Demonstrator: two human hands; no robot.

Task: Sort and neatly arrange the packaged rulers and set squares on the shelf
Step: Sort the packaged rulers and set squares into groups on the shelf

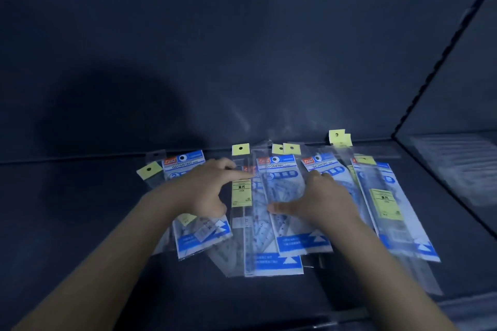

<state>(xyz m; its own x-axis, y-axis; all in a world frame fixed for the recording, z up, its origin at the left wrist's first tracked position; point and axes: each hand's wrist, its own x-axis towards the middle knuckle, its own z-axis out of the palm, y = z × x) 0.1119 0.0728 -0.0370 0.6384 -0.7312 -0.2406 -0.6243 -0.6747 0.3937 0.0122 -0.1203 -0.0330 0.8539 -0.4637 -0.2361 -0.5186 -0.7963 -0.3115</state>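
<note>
Plainly both hands hover low over the jumble at the middle of the frame. The left hand [207, 188] has its fingers apart, forefinger stretched towards frame right and thumb spread below, gripping nothing. The right hand [322, 196] lies palm down with its thumb splayed towards frame left; its fingertips seem to rest on a set-square packet [279, 166], though blur hides the contact.

Between the two, just beside the left forefinger, lies the ruler packet [241, 193] with a yellow label, its long axis running from frame top to bottom. The left hand is nearer, so I judge it the likelier one to draw it out.

That packet is overlapped by neighbours, so it may drag them. Further out, another blue packet [185, 162] shows beyond the left hand, and a second labelled ruler packet [384, 203] lies slanted at frame right. All rest on the dark shelf [80, 209].
</note>
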